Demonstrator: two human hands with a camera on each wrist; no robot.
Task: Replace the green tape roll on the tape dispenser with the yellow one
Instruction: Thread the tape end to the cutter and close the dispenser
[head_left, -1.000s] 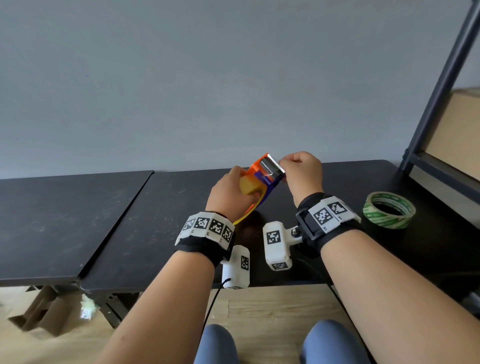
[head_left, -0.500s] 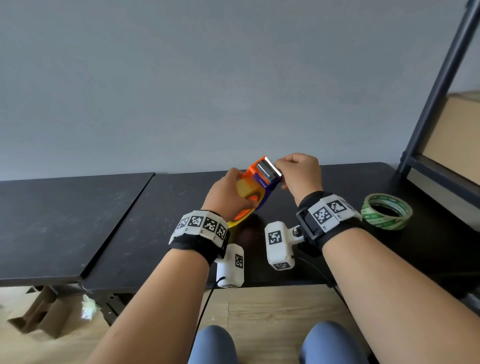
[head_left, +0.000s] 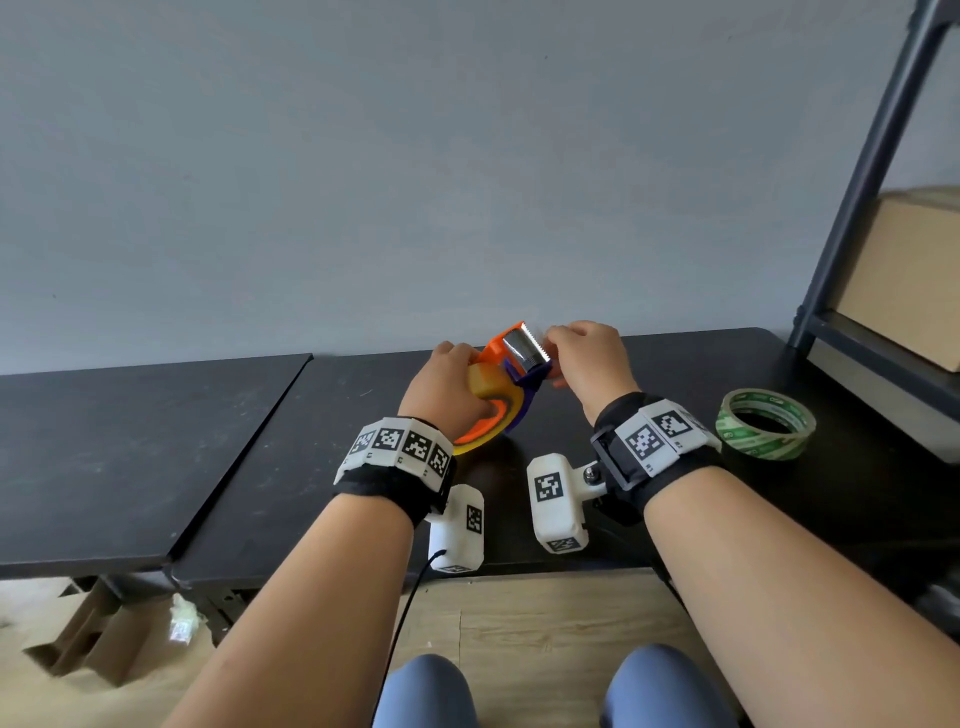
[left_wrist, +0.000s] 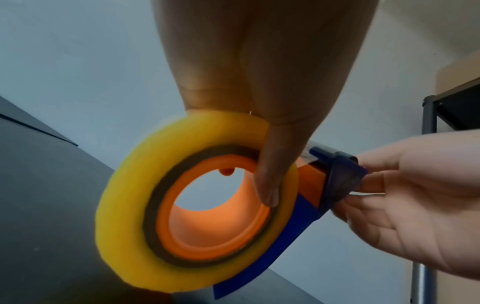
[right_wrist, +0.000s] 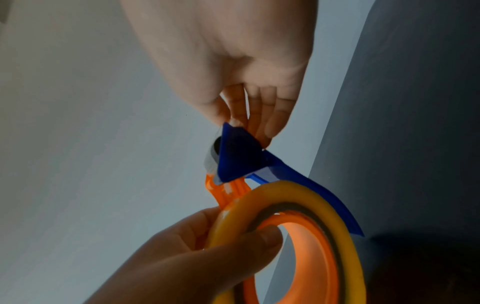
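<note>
— Yellow roll (left_wrist: 124, 207) already seated on the orange hub of the tape dispenser (head_left: 506, 374)? 
— Seated, yes; held up off the desk (head_left: 270, 467), ringed round the hub, clamped by the left hand (head_left: 447, 389). 
— And the green roll (head_left: 764, 423)? 
— Off the dispenser, lying flat on the desk, well apart from both hands, out past the right wrist. 
— So what remains, by the look of it? 
— Probably only the threading: drawing the free end up past the blue guard to the serrated blade (head_left: 527, 347). Hard to tell whether any tape is between the fingertips; too thin and blurred to say. 
— Left fingers (left_wrist: 267, 181)? 
— Thumb curled in through the hub opening and pressed on the roll's face; the others wrapped behind, out of sight. Firm hold on roll and dispenser together. 
— Right hand (head_left: 584, 364)? 
— Raised level with the blade end, wrist cocked, fingers narrowed to a pinch at the blue guard just beside the blade, thumb opposite the fingertips. 
— Risk? 
— Likely the blade's teeth, right beside those fingertips.
</note>
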